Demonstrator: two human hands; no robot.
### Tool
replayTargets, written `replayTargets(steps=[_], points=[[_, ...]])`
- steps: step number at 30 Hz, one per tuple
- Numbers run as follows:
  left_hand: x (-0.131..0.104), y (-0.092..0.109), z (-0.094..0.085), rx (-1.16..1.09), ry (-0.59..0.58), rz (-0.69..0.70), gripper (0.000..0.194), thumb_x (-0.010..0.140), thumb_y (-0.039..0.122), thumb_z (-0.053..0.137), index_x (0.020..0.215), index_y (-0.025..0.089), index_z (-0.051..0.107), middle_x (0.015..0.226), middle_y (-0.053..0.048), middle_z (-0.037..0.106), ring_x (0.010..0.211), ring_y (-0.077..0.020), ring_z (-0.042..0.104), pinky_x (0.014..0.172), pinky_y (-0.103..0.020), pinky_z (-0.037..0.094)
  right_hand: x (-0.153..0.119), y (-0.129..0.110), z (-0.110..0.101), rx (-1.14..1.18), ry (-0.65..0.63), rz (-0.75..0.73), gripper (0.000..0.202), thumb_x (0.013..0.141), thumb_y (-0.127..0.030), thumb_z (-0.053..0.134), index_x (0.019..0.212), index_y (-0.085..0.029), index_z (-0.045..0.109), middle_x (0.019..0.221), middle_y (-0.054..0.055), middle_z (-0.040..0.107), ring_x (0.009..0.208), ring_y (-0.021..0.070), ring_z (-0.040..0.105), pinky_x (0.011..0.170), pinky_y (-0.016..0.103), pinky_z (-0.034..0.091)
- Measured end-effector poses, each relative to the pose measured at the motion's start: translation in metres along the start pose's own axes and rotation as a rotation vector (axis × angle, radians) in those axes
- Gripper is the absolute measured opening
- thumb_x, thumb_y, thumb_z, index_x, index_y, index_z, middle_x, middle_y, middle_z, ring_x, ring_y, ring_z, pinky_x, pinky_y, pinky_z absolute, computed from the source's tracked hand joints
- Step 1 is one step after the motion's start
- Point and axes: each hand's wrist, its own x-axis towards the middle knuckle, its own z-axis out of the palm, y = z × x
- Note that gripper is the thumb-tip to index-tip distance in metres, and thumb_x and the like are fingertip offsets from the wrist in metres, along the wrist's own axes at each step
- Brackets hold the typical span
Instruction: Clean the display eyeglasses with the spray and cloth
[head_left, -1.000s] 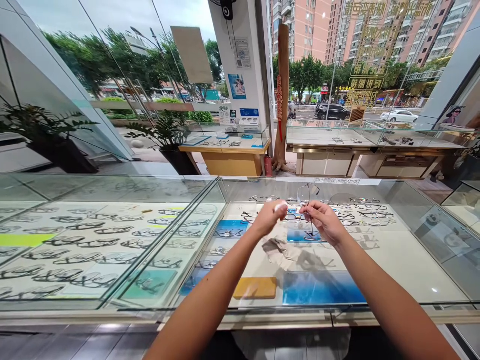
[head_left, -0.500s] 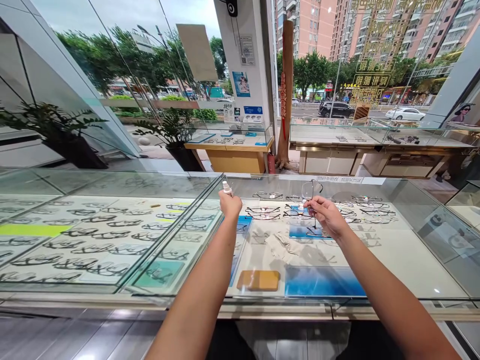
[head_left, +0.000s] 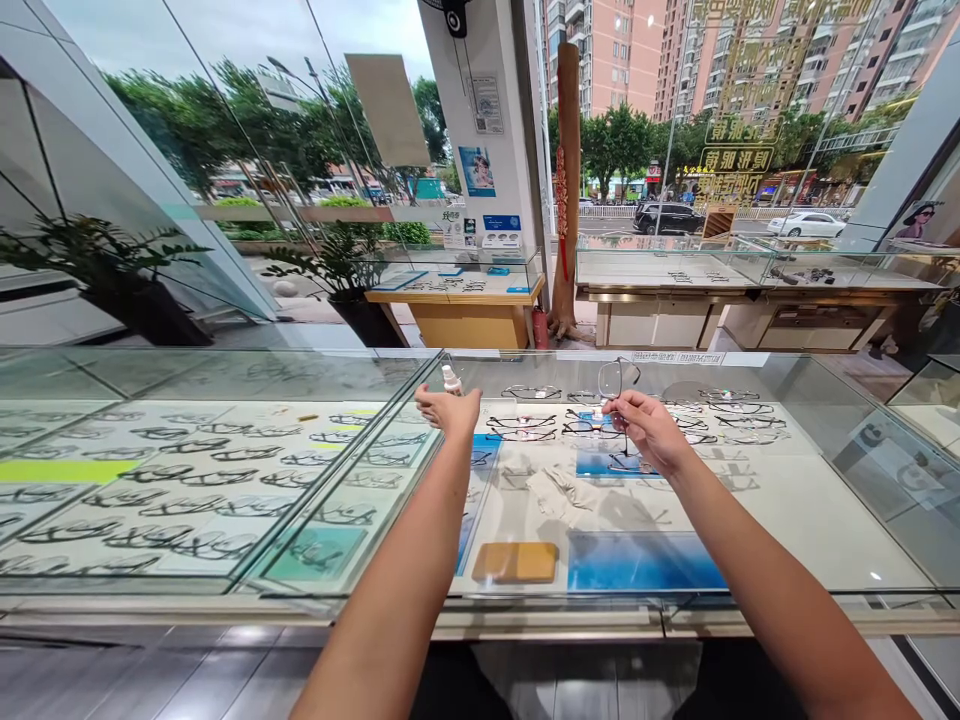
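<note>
My left hand [head_left: 452, 408] is open at the far side of the glass counter, its fingers spread apart. Just behind it stands a small white spray bottle [head_left: 451, 378], its lower part hidden by the hand. My right hand [head_left: 646, 428] pinches a pair of thin-framed eyeglasses [head_left: 621, 378], held up on edge above the glass. A crumpled pale cloth [head_left: 559, 492] lies on the counter between my forearms. Nearer to me is a tan, rounded case [head_left: 516, 562].
The glass display counter [head_left: 825, 520] holds rows of eyeglasses, with blue sheets [head_left: 641, 562] among them. Another glass case [head_left: 217, 475] with frames adjoins on the left. Beyond are more display cases [head_left: 472, 318], potted plants [head_left: 360, 290] and a wooden post [head_left: 566, 200].
My left hand has let go of the spray bottle and spread its fingers; the bottle now stands on the counter. My right hand still holds the eyeglasses in nearly the same place.
</note>
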Motion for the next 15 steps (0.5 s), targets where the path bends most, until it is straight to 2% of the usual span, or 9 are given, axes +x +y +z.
replayTargets(steps=[2,4,6,8,9,10,12,13,15], points=[[-0.006,0.011,-0.006,-0.030,0.110,-0.052,0.083,0.077,0.020,0.069,0.139,0.013,0.014,0.152,-0.040,0.027,0.149,-0.0461,0.036,0.118,-0.064,0.032,0.000,0.000,-0.001,-0.001,0.001,-0.003,0.045,0.065,-0.059,0.094,0.074,-0.023,0.069,0.083,0.003,0.072,0.073,0.0151,0.049,0.070,0.032,0.039],[-0.014,0.024,-0.015,-0.114,0.247,0.006,0.082,0.075,0.018,0.069,0.139,0.016,0.018,0.156,-0.033,0.025,0.152,-0.0402,0.033,0.122,-0.057,0.031,0.000,-0.001,-0.001,0.002,0.007,-0.008,0.046,0.065,-0.060,0.094,0.074,-0.023,0.069,0.084,0.004,0.073,0.072,0.0147,0.049,0.070,0.032,0.040],[-0.025,0.037,-0.025,-0.228,0.382,0.206,0.078,0.074,0.016,0.069,0.137,0.019,0.024,0.158,-0.026,0.029,0.154,-0.0342,0.032,0.124,-0.051,0.030,0.000,-0.004,-0.001,0.007,0.023,-0.007,0.046,0.063,-0.060,0.095,0.073,-0.023,0.068,0.085,0.004,0.074,0.072,0.0148,0.049,0.070,0.032,0.040],[-0.039,0.050,-0.035,-0.348,0.400,0.426,0.066,0.075,0.018,0.067,0.132,0.020,0.035,0.151,-0.021,0.040,0.149,-0.0311,0.040,0.120,-0.046,0.036,0.000,-0.007,-0.002,0.016,0.040,-0.007,0.047,0.061,-0.059,0.096,0.072,-0.023,0.068,0.086,0.004,0.074,0.073,0.0154,0.050,0.070,0.032,0.041],[-0.047,0.056,-0.040,-0.409,0.314,0.517,0.055,0.077,0.021,0.066,0.126,0.020,0.041,0.141,-0.017,0.049,0.138,-0.0293,0.050,0.113,-0.044,0.042,0.000,-0.009,-0.002,0.022,0.047,-0.009,0.047,0.060,-0.059,0.096,0.071,-0.024,0.067,0.085,0.004,0.074,0.073,0.0155,0.050,0.070,0.032,0.042],[-0.054,0.062,-0.044,-0.461,0.159,0.588,0.039,0.080,0.025,0.064,0.116,0.021,0.048,0.125,-0.013,0.058,0.121,-0.0265,0.059,0.104,-0.041,0.047,0.000,-0.010,-0.003,0.027,0.050,-0.014,0.047,0.060,-0.058,0.097,0.071,-0.024,0.067,0.085,0.003,0.074,0.073,0.0154,0.050,0.071,0.032,0.042],[-0.068,0.070,-0.052,-0.496,-0.314,0.690,0.019,0.085,0.033,0.063,0.097,0.021,0.055,0.096,-0.006,0.063,0.091,-0.0204,0.061,0.087,-0.034,0.050,0.000,-0.013,-0.004,0.033,0.052,-0.027,0.045,0.062,-0.057,0.096,0.071,-0.024,0.067,0.085,0.003,0.073,0.073,0.0151,0.050,0.071,0.033,0.042],[-0.074,0.073,-0.055,-0.467,-0.584,0.721,0.018,0.086,0.037,0.064,0.090,0.020,0.058,0.088,-0.004,0.062,0.083,-0.0184,0.059,0.082,-0.032,0.049,-0.001,-0.014,-0.004,0.033,0.053,-0.030,0.044,0.063,-0.057,0.096,0.072,-0.024,0.067,0.086,0.003,0.073,0.073,0.0151,0.050,0.072,0.033,0.043],[-0.082,0.077,-0.060,-0.317,-1.103,0.777,0.021,0.086,0.040,0.069,0.086,0.019,0.064,0.084,-0.003,0.065,0.080,-0.0172,0.058,0.078,-0.030,0.047,-0.002,-0.015,-0.005,0.033,0.055,-0.031,0.043,0.064,-0.056,0.095,0.073,-0.024,0.067,0.088,0.003,0.073,0.073,0.0154,0.051,0.073,0.034,0.043]])
